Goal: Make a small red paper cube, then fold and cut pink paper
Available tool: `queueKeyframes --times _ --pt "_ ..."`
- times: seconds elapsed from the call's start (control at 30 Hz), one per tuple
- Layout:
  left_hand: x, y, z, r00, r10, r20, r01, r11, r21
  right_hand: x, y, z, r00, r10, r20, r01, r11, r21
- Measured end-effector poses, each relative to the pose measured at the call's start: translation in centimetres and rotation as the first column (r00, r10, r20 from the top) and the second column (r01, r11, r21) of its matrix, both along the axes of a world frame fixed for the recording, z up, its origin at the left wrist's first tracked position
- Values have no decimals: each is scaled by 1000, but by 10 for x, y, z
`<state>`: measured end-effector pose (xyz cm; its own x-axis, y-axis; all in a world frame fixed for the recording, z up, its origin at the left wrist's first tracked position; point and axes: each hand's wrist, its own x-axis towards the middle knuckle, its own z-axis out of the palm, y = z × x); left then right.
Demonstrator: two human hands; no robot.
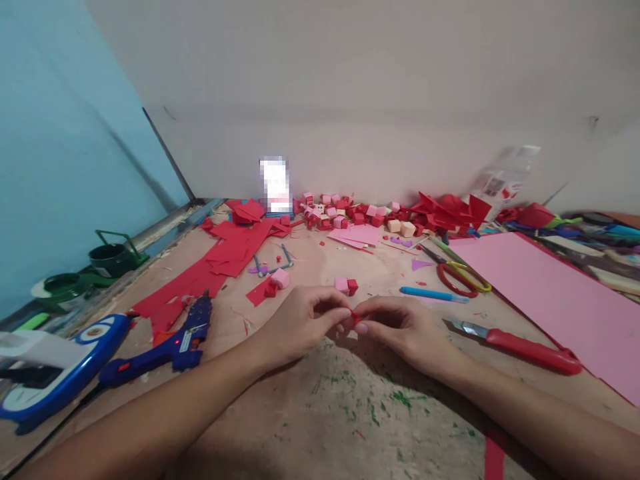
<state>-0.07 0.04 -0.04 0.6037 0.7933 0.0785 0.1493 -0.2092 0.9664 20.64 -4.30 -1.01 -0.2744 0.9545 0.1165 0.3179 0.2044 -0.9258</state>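
Head view: small red piece (355,318) pinched between the fingertips of left hand (300,323) and right hand (415,333), above the bench (310,427); both grips narrow, fingers hiding part of it; probably folded paper, hence light, easily creased, best taken gently by its edges; bench worn, strewn with red paper (237,250); pale wall (350,80) behind, blue wall (60,133) at left.

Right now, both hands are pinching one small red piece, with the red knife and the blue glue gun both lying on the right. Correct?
Not quite: the head view shows the blue glue gun on the left. The left hand and right hand do pinch the small red piece, with the red knife on the right.
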Motion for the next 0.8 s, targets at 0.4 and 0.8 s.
queueKeyframes --times 0.4,0.8 --pt "0 -2 5 999 6 -39 -2 995 99 -3 0 -1 999 -36 -3 36 999 29" --pt "-2 -1 7 1000 -3 -7 3 999 35 1 0 -1 999 -43 4 43 998 45"
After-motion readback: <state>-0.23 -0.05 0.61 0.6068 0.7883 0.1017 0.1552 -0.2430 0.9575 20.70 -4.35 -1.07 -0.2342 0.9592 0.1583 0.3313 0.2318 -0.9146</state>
